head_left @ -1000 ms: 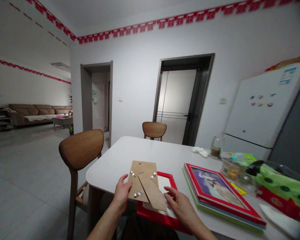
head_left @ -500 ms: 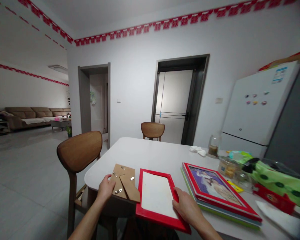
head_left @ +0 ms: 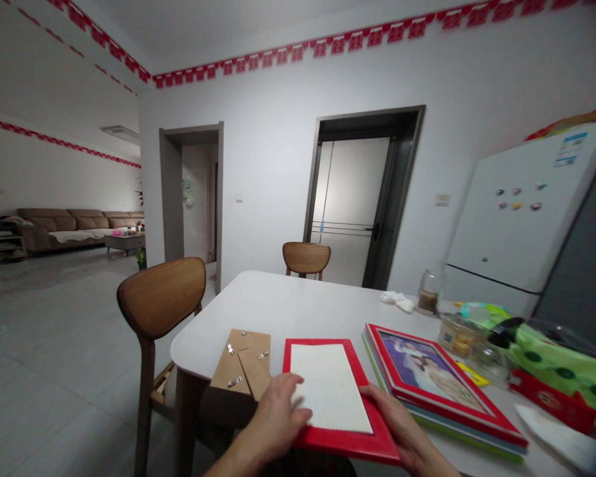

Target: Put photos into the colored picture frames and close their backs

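A red picture frame (head_left: 322, 438) with a plain white sheet (head_left: 330, 387) inside it lies at the table's near edge, slightly turned. My right hand (head_left: 392, 421) grips its right side, thumb on the red border. Over the left border reaches my left hand (head_left: 281, 411), its thumb and fingers apart near the sheet's left edge; whether the fingertips touch it I cannot tell. Left of the frame rests a brown backing board (head_left: 243, 361) with small metal clips and a stand flap, its near part jutting past the table edge.
On the right, a red frame with a photo (head_left: 430, 371) tops a stack of frames. Behind it are a glass jar (head_left: 428, 295), crumpled tissue (head_left: 396, 301), a clear food tub (head_left: 459, 334) and a green bag (head_left: 556, 358). Wooden chairs (head_left: 166, 295) stand at the white table (head_left: 278, 305).
My left hand has let go of the backing board and moved right to the red frame. The board stays on the table. My right hand still holds the frame's right side.
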The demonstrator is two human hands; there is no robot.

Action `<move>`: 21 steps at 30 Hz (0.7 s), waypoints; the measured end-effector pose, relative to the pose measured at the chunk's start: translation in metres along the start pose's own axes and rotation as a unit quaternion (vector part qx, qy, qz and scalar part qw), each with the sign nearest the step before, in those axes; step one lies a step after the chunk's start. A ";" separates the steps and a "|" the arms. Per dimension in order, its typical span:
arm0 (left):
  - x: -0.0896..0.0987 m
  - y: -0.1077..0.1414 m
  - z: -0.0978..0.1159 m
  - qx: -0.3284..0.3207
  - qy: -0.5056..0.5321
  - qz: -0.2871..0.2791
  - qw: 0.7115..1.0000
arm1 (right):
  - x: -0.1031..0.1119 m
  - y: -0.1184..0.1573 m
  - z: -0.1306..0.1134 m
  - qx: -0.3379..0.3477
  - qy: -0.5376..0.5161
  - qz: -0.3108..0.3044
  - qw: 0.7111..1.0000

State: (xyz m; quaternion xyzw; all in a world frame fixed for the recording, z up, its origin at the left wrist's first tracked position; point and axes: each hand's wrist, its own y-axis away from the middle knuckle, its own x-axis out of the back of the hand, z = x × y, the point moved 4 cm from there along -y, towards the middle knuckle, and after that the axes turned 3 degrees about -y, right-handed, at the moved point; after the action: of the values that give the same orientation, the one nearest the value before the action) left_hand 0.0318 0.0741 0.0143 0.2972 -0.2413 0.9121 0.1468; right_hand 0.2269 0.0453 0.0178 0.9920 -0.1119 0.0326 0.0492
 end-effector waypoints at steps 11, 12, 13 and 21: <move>-0.010 -0.004 0.065 -0.111 -0.053 -0.006 0.992 | -0.016 0.007 -0.017 0.026 -0.123 -0.040 0.991; -0.007 -0.003 0.066 -0.123 -0.059 0.001 0.991 | -0.015 0.005 -0.016 0.025 -0.092 -0.027 0.995; -0.003 -0.003 0.066 -0.127 -0.060 0.015 0.990 | -0.013 0.004 -0.015 0.025 -0.059 -0.014 0.998; 0.051 0.003 0.008 0.086 0.055 0.231 0.968 | 0.013 -0.014 0.001 0.059 0.230 0.074 0.969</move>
State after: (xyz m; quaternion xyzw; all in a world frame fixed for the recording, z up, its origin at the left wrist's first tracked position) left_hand -0.0059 0.0734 0.0499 0.1945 -0.2155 0.9535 -0.0811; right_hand 0.2430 0.0562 0.0166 0.9479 -0.1689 0.2697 0.0122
